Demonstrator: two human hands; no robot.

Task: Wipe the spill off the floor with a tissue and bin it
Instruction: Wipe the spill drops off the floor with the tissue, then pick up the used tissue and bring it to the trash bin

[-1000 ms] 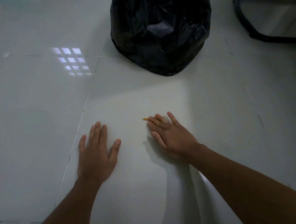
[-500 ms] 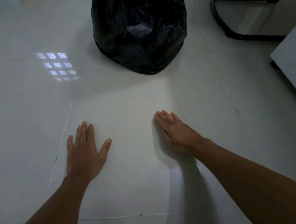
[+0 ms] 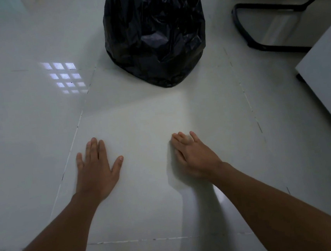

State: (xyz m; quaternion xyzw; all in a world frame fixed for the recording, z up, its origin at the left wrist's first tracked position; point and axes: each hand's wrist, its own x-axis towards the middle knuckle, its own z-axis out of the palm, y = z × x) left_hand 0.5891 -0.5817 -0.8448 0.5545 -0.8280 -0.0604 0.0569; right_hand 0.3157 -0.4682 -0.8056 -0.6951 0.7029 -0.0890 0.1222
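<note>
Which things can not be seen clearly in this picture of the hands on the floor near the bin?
- Tissue: only a pale patch shows between the fingers of the right hand; the hand covers the rest, head view.
- Spill: none can be told on the glossy floor; any would lie under that hand.
- Bin: its opening is cut off by the top edge.
- Left hand: flat, palm hidden.

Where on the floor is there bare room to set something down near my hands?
Bare tile lies between the left hand and right hand, and ahead up to the black bin bag. It is tighter at right, by the grey cabinet and chair frame.
</note>
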